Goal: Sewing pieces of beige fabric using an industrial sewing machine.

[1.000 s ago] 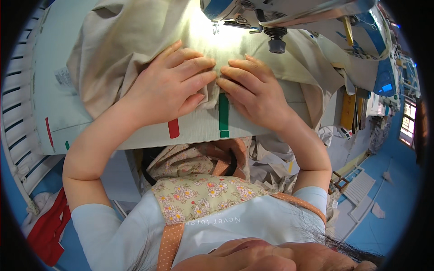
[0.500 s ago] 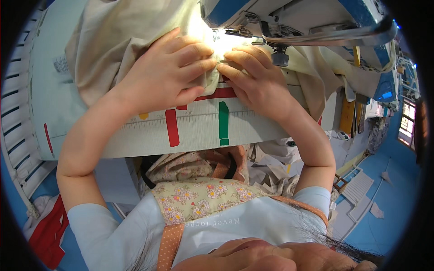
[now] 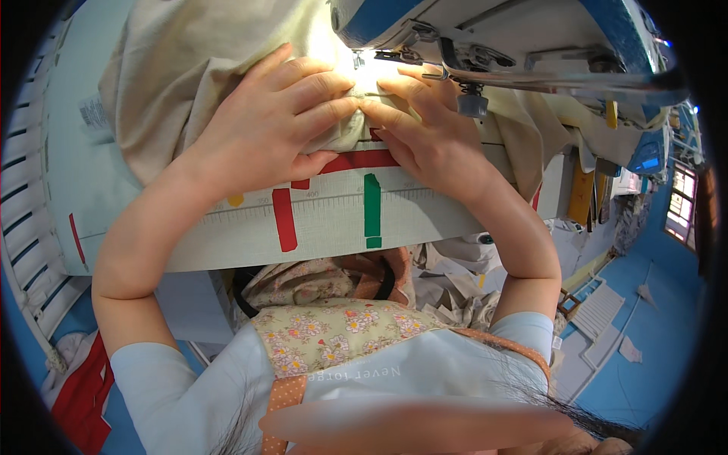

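Both hands press flat on the cloth (image 3: 189,68) at 12 o'clock: left hand (image 3: 265,125), right hand (image 3: 432,133), fingertips nearly meeting under the machine (image 3: 493,38). Keep fingers clear of the needle, probably hidden in glare; feed evenly along the tabletop (image 3: 318,220).

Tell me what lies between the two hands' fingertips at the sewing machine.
In the head view, only a folded edge of beige fabric lies between the left hand and the right hand, brightly lit under the sewing machine; the fingertips nearly meet.
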`<state>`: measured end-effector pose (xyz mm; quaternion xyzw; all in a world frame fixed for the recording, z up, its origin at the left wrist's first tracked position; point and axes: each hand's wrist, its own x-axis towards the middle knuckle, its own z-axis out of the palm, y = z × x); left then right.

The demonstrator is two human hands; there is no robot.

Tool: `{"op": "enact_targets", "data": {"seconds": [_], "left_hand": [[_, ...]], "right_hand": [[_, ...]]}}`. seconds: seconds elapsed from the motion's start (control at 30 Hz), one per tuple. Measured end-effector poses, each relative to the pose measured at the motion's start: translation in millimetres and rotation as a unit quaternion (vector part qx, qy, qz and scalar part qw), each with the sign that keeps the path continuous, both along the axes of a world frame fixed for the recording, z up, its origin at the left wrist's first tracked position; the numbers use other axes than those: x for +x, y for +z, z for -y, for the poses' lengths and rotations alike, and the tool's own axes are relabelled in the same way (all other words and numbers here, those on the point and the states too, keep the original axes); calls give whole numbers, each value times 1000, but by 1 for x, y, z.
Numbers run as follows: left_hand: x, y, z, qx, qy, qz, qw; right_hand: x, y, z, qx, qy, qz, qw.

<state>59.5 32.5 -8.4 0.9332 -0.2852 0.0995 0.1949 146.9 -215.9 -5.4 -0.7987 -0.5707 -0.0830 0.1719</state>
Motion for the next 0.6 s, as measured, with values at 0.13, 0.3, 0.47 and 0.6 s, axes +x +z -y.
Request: {"op": "enact_targets", "data": {"seconds": [0.13,0.3,0.47,0.6], "left_hand": [[7,0,-4,-13,-7,-5,1000],[14,-1,-8,-26,-10,-3,1000],[20,-2,-9,-36,-5,21,999],[25,-2,-11,-46,-4,42,998]], "right_hand": [[3,-6,-1,0,-15,3,1000],[6,-5,-1,-37,-46,13,998],[12,-2,-3,-74,-69,-89,991],[23,-16,0,-51,-54,-129,989]]}}
